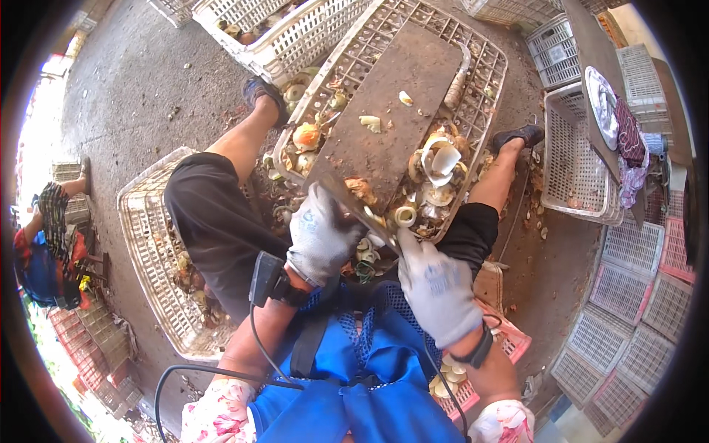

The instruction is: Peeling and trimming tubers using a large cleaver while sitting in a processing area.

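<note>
My right hand point(437, 289), in a white glove, is wrapped around the near end of a long knife point(362, 210). Its blade slants up and left across the front of the board and is smeared by motion. Beside the blade, my left hand point(319, 235), gloved too, is curled with its fingers bent inward; what it holds is hidden. In front of both hands lies a dark wooden board point(395, 96) on an upturned plastic crate point(491, 55). An onion point(360, 190) with orange skin sits at its near edge. Onion peels point(441, 159) and a cut onion ring point(405, 215) lie to the right.
An onion crate point(159, 295) stands by my left leg, and a pink crate point(509, 340) with pale peeled onions is at my right. Another crate point(273, 52) stands ahead. At right are an open crate point(580, 148) and stacked crates point(620, 295). A person point(48, 258) sits far left.
</note>
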A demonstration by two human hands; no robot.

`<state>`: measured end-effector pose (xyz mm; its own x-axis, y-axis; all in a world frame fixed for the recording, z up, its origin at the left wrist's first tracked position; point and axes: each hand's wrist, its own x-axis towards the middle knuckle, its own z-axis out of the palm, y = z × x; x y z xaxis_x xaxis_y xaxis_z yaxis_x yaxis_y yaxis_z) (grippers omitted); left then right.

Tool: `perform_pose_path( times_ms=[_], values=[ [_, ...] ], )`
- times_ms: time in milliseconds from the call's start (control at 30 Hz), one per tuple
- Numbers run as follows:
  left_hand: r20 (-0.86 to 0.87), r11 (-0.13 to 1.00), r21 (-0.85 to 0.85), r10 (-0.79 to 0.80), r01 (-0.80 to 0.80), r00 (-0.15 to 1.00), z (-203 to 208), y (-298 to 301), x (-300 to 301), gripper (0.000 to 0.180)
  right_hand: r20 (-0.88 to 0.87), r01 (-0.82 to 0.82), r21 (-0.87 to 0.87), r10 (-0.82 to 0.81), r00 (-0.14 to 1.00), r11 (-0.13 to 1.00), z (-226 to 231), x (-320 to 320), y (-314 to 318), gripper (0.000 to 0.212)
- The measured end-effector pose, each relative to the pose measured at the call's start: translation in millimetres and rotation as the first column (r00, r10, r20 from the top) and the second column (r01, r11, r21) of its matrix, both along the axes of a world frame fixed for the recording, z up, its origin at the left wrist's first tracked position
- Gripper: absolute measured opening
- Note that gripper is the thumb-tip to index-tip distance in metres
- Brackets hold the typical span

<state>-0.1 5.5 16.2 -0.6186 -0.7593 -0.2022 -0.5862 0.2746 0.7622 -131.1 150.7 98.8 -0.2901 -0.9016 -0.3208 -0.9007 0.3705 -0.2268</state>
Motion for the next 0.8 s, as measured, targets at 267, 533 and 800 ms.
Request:
perform_pose_path(
  times_ms=[267,533,800],
  values=[
    [-0.092,0.991,-0.130,0.030,-0.042,0.995,-13,9,6,0.077,0.290,0.101,-0.223,-0.033,0.956,0.970,-63,-35,-46,0.022],
    [-0.075,0.973,-0.161,-0.179,0.166,0.981,-9,-9,11,0.080,0.790,0.688,0.053,-0.452,0.414,0.724,-49,-6,18,0.019],
    [0.468,0.886,-0.267,-0.225,0.379,0.855,27,-34,-30,0.084,0.534,0.474,-0.126,-0.343,0.772,0.872,-53,12,41,0.031]
  ],
)
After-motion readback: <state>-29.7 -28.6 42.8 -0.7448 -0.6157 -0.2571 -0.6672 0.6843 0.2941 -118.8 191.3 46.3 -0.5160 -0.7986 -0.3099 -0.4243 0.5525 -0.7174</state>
